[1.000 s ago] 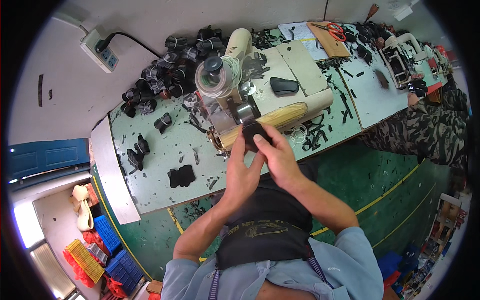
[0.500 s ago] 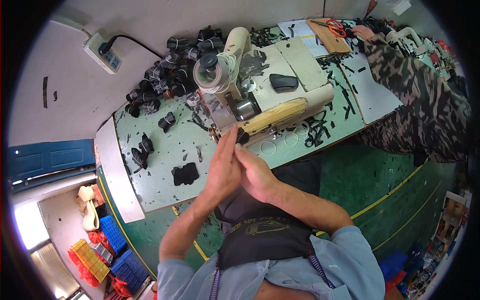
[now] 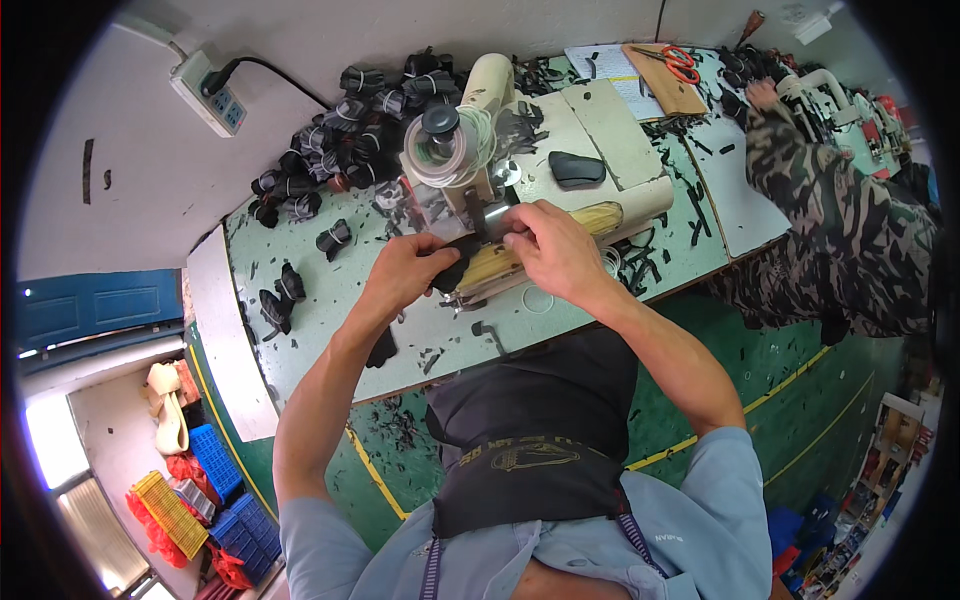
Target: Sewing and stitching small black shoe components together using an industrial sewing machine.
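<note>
My left hand [image 3: 400,272] pinches a dark, flat black piece [image 3: 452,272] at the front of a cream bench machine [image 3: 535,135]. The piece reaches toward the machine's metal cylinder [image 3: 494,220]. From the other side, my right hand [image 3: 560,252] comes up to the cylinder with its fingers bent and pressed together. Whatever lies between those fingertips is hidden. Another flat black piece [image 3: 381,349] lies on the table by my left forearm, partly covered by it. A padded black piece [image 3: 577,169] rests on top of the machine.
Tied black bundles [image 3: 345,125] are piled against the wall behind the pale green table [image 3: 330,290]. Black scraps [image 3: 640,268] and white rings [image 3: 538,299] lie near the machine. At right, a co-worker's camouflage sleeve [image 3: 800,170] reaches past orange-handled scissors [image 3: 681,65].
My hands, pressed palm to palm before, have parted. The left moved left with the black piece; the right moved up and right to the metal cylinder.
</note>
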Motion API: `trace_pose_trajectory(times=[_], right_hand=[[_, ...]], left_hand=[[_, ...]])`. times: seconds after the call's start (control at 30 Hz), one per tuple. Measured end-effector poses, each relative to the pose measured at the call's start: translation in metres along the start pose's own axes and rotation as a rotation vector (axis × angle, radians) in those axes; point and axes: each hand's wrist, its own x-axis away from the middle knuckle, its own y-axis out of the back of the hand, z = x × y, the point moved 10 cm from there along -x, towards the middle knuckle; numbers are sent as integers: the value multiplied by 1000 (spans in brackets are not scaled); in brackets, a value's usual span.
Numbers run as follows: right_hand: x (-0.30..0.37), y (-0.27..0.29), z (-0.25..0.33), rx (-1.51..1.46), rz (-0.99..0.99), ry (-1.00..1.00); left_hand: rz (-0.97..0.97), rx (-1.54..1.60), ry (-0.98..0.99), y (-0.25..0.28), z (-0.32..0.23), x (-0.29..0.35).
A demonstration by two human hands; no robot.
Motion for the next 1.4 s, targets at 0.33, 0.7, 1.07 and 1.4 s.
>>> trace_pose_trajectory(times=[0.33,0.7,1.07,1.4], right_hand=[[-16,-6,7,163,-69,116],[-9,-2,-1,-63,92,8],[-10,0,-2,-2,-27,59],[-12,-8,17,13,-87,148]], left_hand=[[24,46,-79,-8,-24,2],[-25,4,-13,-5,0,-1],[75,212,-80,-12,-5,4],[-32,24,-51,-20,-7,-13]])
